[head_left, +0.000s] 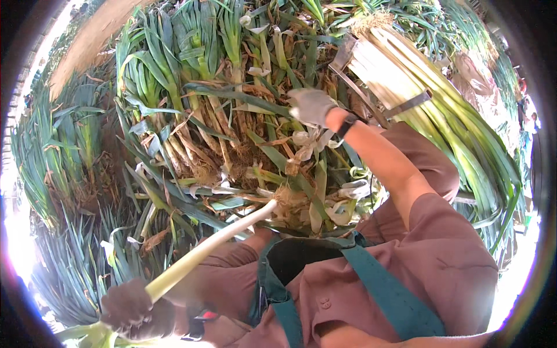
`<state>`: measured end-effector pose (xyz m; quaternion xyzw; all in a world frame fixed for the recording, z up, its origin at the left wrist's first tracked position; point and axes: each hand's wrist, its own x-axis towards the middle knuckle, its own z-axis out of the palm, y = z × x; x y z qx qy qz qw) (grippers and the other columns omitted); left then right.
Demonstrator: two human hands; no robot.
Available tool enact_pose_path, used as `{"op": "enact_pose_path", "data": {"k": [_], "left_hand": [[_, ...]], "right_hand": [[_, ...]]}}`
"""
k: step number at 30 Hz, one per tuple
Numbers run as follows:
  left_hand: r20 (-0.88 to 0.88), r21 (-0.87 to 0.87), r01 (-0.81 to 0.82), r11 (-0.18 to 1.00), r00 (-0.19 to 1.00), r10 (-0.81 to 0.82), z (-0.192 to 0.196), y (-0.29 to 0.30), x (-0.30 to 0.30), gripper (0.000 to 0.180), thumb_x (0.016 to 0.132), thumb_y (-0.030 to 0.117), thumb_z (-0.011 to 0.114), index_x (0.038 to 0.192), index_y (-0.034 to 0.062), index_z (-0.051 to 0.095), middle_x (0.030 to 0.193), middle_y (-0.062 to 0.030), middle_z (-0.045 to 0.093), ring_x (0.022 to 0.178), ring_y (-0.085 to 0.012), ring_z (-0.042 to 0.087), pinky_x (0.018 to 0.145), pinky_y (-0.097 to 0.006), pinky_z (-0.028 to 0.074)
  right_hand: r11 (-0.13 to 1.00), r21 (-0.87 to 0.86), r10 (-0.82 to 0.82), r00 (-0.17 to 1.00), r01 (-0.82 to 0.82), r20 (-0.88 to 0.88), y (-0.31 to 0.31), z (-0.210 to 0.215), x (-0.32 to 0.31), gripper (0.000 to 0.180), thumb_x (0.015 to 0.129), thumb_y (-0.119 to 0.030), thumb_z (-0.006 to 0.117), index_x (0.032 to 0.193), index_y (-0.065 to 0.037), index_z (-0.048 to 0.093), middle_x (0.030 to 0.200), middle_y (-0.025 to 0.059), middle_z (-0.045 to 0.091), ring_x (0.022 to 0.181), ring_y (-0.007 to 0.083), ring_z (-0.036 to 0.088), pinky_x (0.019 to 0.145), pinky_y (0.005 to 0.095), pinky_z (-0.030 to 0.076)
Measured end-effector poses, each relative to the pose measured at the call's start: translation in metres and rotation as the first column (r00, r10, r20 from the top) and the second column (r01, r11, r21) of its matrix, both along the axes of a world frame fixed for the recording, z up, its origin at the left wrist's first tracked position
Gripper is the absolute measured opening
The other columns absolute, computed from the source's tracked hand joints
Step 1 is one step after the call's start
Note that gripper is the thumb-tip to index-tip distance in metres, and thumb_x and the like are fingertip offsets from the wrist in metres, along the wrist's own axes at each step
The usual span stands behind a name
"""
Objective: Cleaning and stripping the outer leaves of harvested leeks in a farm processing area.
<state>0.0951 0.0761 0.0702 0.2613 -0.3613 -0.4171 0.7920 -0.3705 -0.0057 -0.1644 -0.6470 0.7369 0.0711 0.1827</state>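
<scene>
My left hand (132,310), in a dark glove, is closed around the green upper part of a leek (214,243). The leek slants up to the right across my lap, its pale shaft bare and its root end pointing away from me. Farther off, my right hand (310,107), in a light grey glove, has curled fingers at the end of a long green leek leaf (243,100). That leaf stretches leftward over the heap, and the fingertips are partly hidden. Beneath the right hand lie loose peeled leaves and dry skins (304,151).
Unpeeled leeks with roots stand bunched (191,64) ahead of me, with more leeks (75,139) to the left. At right, cleaned leeks (400,75) lie in a metal frame (409,104), close to my right forearm. A brown bare strip (96,37) runs at far left.
</scene>
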Motion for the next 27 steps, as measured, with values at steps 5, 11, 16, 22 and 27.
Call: {"op": "enact_pose_path", "data": {"k": [5,11,16,22,27], "left_hand": [[0.026,0.140,0.146,0.979,0.988,-0.151,-0.035,-0.018,-0.015,0.038,0.099,0.022,0.049,0.064,0.0124,0.039,0.054,0.0020,0.034,0.040,-0.0089,0.029,0.040,-0.023,0.026],[0.068,0.132,0.465,0.875,0.877,-0.476,-0.062,-0.045,-0.016,0.032,0.101,0.019,0.037,0.069,0.0141,0.039,0.053,0.0023,0.030,0.041,-0.0100,0.027,0.039,-0.023,0.026],[-0.004,0.251,0.444,0.860,0.889,-0.457,-0.078,-0.059,-0.022,0.032,0.101,0.018,0.037,0.069,0.0143,0.037,0.053,0.0023,0.029,0.041,-0.0097,0.027,0.038,-0.022,0.025],[0.005,0.317,0.369,0.874,0.920,-0.391,-0.083,-0.055,-0.018,0.032,0.100,0.018,0.037,0.069,0.0144,0.036,0.054,0.0022,0.028,0.041,-0.0094,0.026,0.038,-0.022,0.025],[-0.016,0.331,0.378,0.865,0.919,-0.395,-0.080,-0.063,-0.028,0.029,0.098,0.019,0.044,0.071,0.0109,0.038,0.055,-0.0024,0.036,0.036,-0.0137,0.030,0.033,-0.027,0.027]], "right_hand": [[0.918,-0.395,0.129,0.971,-0.041,0.199,-0.124,-0.007,0.092,0.071,0.077,-0.052,0.068,0.127,-0.004,0.053,0.114,0.0213,0.063,0.104,0.0347,0.063,0.089,0.0407,0.050],[0.962,-0.010,0.258,0.898,-0.273,0.357,-0.180,0.007,0.133,0.043,0.079,-0.041,0.065,0.099,-0.003,0.064,0.095,0.0177,0.067,0.086,0.0318,0.065,0.074,0.0414,0.052],[0.690,0.106,0.556,0.618,-0.716,0.556,-0.068,-0.021,0.140,0.030,0.082,-0.028,0.060,0.088,0.000,0.068,0.089,0.0156,0.069,0.079,0.0302,0.065,0.069,0.0409,0.053],[0.925,-0.077,0.357,0.781,-0.373,0.512,-0.108,-0.018,0.120,0.039,0.087,-0.036,0.058,0.093,0.001,0.068,0.093,0.0189,0.068,0.084,0.0328,0.065,0.074,0.0417,0.051],[0.957,-0.133,-0.245,0.963,0.259,0.110,-0.209,-0.064,0.076,0.051,0.086,-0.047,0.060,0.097,0.002,0.068,0.097,0.0215,0.069,0.090,0.0355,0.067,0.078,0.0426,0.052]]}}
